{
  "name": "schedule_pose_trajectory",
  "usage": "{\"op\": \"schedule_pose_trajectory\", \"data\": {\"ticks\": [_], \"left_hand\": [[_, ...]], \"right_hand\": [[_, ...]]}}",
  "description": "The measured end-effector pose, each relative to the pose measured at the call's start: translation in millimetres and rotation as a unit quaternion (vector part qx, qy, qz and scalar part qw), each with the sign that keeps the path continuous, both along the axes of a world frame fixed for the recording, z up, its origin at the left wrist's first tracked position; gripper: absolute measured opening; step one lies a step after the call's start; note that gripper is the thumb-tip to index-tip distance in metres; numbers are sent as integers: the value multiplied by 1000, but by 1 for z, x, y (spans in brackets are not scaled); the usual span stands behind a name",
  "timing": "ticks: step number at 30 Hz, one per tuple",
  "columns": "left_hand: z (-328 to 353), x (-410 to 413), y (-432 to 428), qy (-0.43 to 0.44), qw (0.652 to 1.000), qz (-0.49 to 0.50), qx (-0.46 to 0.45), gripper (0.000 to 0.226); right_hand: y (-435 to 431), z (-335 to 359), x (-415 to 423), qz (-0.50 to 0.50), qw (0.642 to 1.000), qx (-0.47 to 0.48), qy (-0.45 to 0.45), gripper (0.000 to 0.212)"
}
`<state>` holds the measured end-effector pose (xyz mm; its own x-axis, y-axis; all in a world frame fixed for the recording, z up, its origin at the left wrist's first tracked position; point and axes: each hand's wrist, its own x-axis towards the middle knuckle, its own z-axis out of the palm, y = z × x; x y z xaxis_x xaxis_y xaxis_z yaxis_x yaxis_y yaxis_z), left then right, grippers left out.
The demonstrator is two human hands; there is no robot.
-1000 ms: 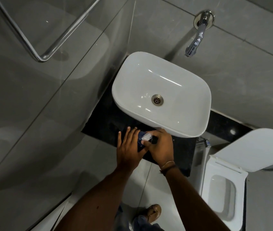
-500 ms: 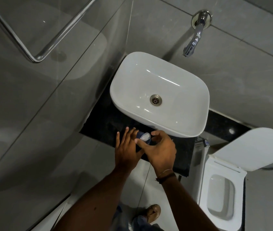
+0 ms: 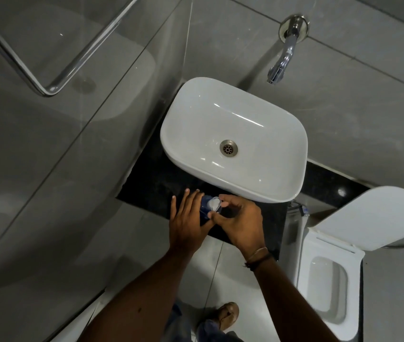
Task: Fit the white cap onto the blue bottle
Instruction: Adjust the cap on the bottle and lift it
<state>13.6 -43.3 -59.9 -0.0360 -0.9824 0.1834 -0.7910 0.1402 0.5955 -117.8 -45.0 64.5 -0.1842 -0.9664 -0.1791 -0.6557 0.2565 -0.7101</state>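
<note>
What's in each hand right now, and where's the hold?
Left hand steadies the blue bottle by its side. Right hand pinches the white cap by its rim, at the bottle's top.

Glossy white rounded ceramic basin [image 3: 233, 124] is sitting on speckled black stone counter [image 3: 151, 178]. Small white plastic cap [image 3: 214, 203] is showing against dark blue bottle [image 3: 205, 204]. Grey wall tiles [image 3: 344, 95] are surrounding.
</note>
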Motion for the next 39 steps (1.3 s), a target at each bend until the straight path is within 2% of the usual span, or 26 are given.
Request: {"op": "schedule_pose_trajectory", "data": {"ticks": [8, 10, 13, 14, 17, 18, 21, 26, 35, 39], "left_hand": [[-1, 1, 0, 5, 1000, -8, -2, 68], [0, 0, 1, 7, 1000, -5, -3, 65], [6, -1, 1, 37, 999, 5, 10, 64], [9, -2, 2, 53, 998, 8, 24, 68], [18, -1, 5, 109, 990, 20, 85, 86], [20, -1, 6, 124, 987, 27, 99, 88], [24, -2, 6, 159, 978, 43, 128, 88], [28, -4, 7, 191, 973, 42, 124, 80], [32, 11, -1, 187, 976, 42, 106, 79], [35, 45, -18, 185, 975, 80, 95, 78]], "right_hand": [[-6, 5, -5, 29, 999, 15, 0, 46], [-5, 6, -6, 32, 999, 25, -7, 52], [-1, 3, -11, -25, 995, 50, -83, 66], [1, 0, -12, -64, 988, 59, -126, 62], [7, -11, -8, -168, 948, 110, -247, 23], [8, -13, -5, -188, 935, 127, -274, 16], [8, -21, 0, -210, 913, 162, -310, 19], [6, -34, 2, -222, 894, 176, -347, 22], [-7, -43, 17, -239, 877, 166, -381, 31], [-32, -40, 50, -218, 868, 184, -406, 25]]}}
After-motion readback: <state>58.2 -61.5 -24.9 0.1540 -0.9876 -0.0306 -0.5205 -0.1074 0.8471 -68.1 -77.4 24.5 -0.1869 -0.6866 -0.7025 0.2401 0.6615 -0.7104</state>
